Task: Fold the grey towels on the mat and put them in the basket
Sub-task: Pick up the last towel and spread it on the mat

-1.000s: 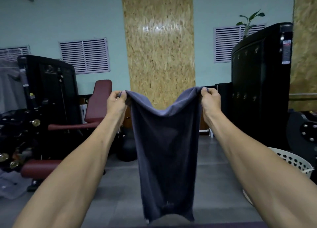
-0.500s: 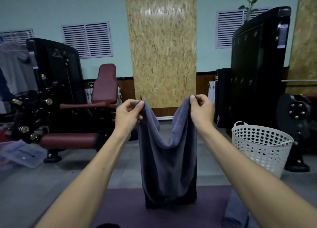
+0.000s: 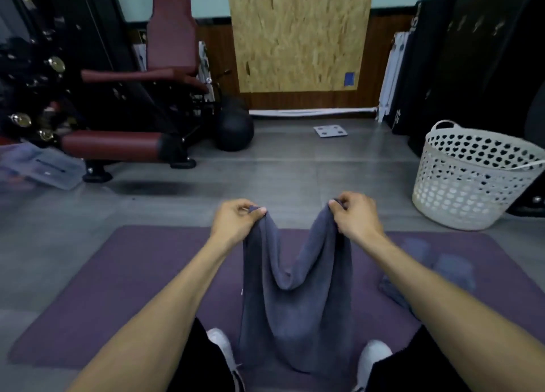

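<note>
Where floor turns grey, purple mat, white basket.

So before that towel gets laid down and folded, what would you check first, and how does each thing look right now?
1. Left hand pinches one top corner of the grey towel: ok.
2. Right hand pinches the other top corner: ok.
3. Towel hangs flat and untwisted: not ok, the top edge sags in a deep dip between the hands.
4. Bare purple mat to lay it on: ok, to the left of the towel.
5. Other grey towels lying on the mat at right are out of the way: cannot tell, an arm hides part of them.
6. White basket upright, mouth open: ok, on the floor beyond the mat's right corner.
</note>
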The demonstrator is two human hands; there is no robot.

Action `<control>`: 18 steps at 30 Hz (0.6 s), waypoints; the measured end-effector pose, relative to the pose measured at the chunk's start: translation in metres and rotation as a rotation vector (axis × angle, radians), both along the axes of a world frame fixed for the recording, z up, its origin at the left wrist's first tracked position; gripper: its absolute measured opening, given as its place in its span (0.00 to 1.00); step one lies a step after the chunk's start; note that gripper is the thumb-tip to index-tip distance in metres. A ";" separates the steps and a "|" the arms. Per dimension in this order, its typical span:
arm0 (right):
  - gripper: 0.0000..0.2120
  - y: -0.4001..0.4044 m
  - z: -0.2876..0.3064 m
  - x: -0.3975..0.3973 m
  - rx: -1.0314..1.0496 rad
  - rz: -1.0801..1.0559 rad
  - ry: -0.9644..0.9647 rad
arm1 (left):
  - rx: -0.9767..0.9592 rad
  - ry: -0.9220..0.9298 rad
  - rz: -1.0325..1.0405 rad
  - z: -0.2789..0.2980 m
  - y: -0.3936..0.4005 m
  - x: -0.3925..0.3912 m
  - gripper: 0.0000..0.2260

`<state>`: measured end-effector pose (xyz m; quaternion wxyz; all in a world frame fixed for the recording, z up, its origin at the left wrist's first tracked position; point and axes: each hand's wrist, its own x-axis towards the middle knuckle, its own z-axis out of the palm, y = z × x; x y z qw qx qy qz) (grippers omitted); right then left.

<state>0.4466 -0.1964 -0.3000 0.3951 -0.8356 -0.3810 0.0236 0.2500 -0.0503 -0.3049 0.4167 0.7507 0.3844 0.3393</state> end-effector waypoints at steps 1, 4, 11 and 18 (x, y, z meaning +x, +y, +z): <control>0.12 0.008 -0.018 0.004 -0.086 0.005 0.023 | -0.055 0.050 -0.001 -0.021 0.006 0.003 0.06; 0.12 0.030 -0.065 0.016 -0.298 0.021 0.087 | -0.181 0.139 0.065 -0.084 0.026 0.013 0.08; 0.12 0.083 -0.155 0.048 -0.636 0.075 0.199 | -0.447 0.279 0.172 -0.194 0.081 0.038 0.11; 0.13 0.148 -0.239 0.086 -0.782 0.140 0.250 | -0.496 0.452 0.097 -0.275 0.174 0.095 0.16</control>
